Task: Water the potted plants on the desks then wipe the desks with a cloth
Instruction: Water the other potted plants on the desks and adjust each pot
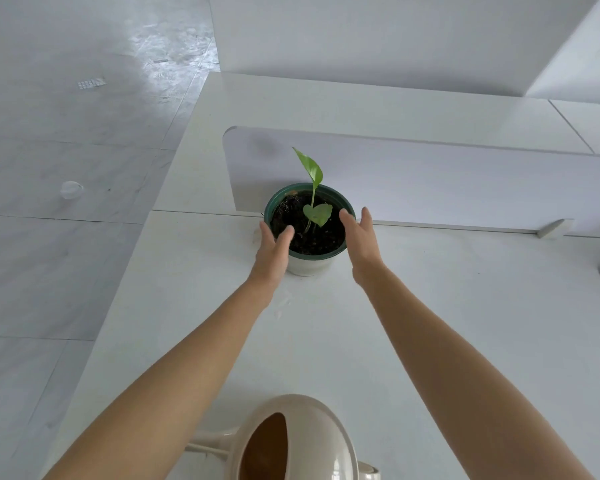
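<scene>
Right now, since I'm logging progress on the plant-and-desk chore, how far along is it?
Watering here may be done: the watering can stands on the desk, unheld, and the soil is dark. In hand: the left hand and right hand, fingers straight, flank the potted plant; contact is unclear. Left: wiping. No cloth is in view, and what look like small wet marks lie on the desk.

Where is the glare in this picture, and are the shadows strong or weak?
Head view: glare sits on the glossy grey floor at upper left. Head view: the light is soft, so the white plant pot with green rim casts only a faint shadow on the white desk. Head view: the wide lens makes the cream watering can look oversized, cut by the bottom edge.
</scene>
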A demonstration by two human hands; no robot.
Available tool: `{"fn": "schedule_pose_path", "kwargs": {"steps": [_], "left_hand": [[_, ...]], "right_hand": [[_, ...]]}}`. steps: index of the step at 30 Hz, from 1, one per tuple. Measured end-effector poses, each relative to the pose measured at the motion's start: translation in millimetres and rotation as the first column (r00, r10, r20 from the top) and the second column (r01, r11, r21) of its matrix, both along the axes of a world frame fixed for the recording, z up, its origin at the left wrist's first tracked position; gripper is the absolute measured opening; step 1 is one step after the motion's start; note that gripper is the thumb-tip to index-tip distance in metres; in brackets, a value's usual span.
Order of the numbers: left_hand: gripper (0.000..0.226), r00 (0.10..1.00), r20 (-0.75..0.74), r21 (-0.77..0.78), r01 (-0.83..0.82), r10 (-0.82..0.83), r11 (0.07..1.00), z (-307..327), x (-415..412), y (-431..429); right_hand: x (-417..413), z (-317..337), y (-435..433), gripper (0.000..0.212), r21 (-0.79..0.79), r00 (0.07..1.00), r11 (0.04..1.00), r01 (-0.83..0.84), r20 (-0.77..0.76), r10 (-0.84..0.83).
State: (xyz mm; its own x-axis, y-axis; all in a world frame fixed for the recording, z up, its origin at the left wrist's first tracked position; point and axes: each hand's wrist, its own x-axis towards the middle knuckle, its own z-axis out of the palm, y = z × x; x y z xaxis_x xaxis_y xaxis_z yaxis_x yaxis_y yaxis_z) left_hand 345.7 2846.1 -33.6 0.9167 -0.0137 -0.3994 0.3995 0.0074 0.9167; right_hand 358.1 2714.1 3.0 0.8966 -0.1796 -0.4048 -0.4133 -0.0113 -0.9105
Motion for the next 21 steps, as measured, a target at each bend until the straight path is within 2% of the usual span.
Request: {"fn": "schedule_pose_path", "kwargs": {"steps": [3,6,9,11,16,18,21], "left_hand": [[0.074,0.998,-0.066,0.068,0.0,0.005,0.998,4,3,-2],[0.065,0.998,-0.066,0.067,-0.009,0.014,0.998,13,0,7],[0.07,0.993,-0.078,0.079,-0.084,0.09,0.993,28,-16,23],[0.064,0.985,-0.073,0.072,-0.149,0.154,0.986,42,-36,35],[0.024,0.948,0.111,-0.181,-0.277,0.299,0.944,85,-132,71],[0.024,0.909,0.195,-0.189,-0.333,0.368,0.924,87,-174,85],[0.029,0.819,0.23,-0.166,-0.498,0.525,0.851,69,-226,97]], "right_hand": [[6,2,-5,0.068,-0.051,0.999,0.997,-0.053,-0.016,0.052],[-3,3,-11,0.067,-0.051,0.997,0.995,-0.081,-0.018,0.08],[-26,4,-16,0.064,-0.025,0.999,0.999,-0.038,0.007,0.038],[-49,6,-21,0.06,-0.02,0.999,0.999,-0.031,0.023,0.031],[-124,1,-39,0.047,-0.053,0.998,0.997,-0.052,0.034,0.054],[-154,-3,-43,0.044,-0.069,0.997,0.995,-0.069,0.013,0.07],[-195,-8,-45,0.041,-0.106,0.995,0.989,-0.1,-0.023,0.098]]}}
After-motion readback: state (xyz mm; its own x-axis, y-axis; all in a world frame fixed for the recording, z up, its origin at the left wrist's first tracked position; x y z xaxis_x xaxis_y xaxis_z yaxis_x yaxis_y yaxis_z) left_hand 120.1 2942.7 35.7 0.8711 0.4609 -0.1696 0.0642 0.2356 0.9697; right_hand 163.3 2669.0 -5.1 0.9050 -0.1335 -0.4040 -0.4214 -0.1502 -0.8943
